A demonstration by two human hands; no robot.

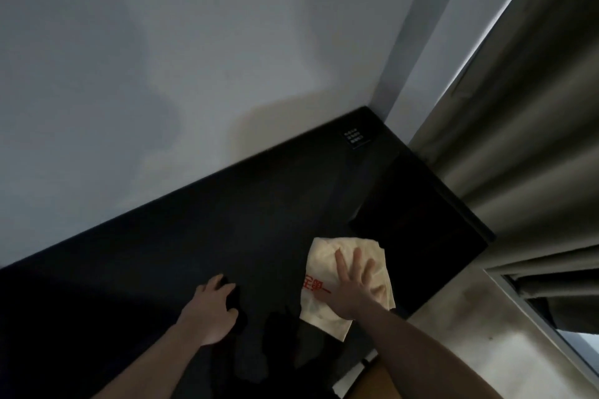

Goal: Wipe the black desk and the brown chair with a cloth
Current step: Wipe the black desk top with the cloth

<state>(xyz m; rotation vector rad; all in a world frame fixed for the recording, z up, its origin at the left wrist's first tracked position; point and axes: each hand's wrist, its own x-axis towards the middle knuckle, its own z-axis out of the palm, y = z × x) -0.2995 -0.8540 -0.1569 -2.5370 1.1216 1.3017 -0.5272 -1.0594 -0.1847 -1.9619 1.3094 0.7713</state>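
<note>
Both hands are down on the desk (pixel 194 236) right now. Right hand (pixel 351 285) is spread flat with straight fingers, palm pressing the cloth (pixel 327 256) into the desktop — not gripping it, just pinning it. Left hand (pixel 212 311) sits a bit further left with fingers curled over something dark; it's black on black, so I can't tell what it is or whether it's really being held.

That cloth looks like a thin, soft, cream-coloured rag with some red print near the wrist. It's light and floppy, with one corner draped toward the near edge of the desk. My guess is it'll bunch up or slide out from under the palm if pressure is uneven, so a flat palm in the middle seems the right way to drive it. To lift it, pinch a loose corner.

As for the desk, it's matte black and looks smooth and hard, running along a plain grey wall (pixel 162 58) into the far right corner. A darker flat rectangular panel (pixel 418 204) lies toward the right end and a small label (pixel 354 136) with white print sits in the far corner. Grey curtains (pixel 518 107) hang at the right, touching or nearly touching that end. Lighting is dim — dust would be hard to spot. No brown chair clearly in view, so I'd say that part isn't started.
</note>
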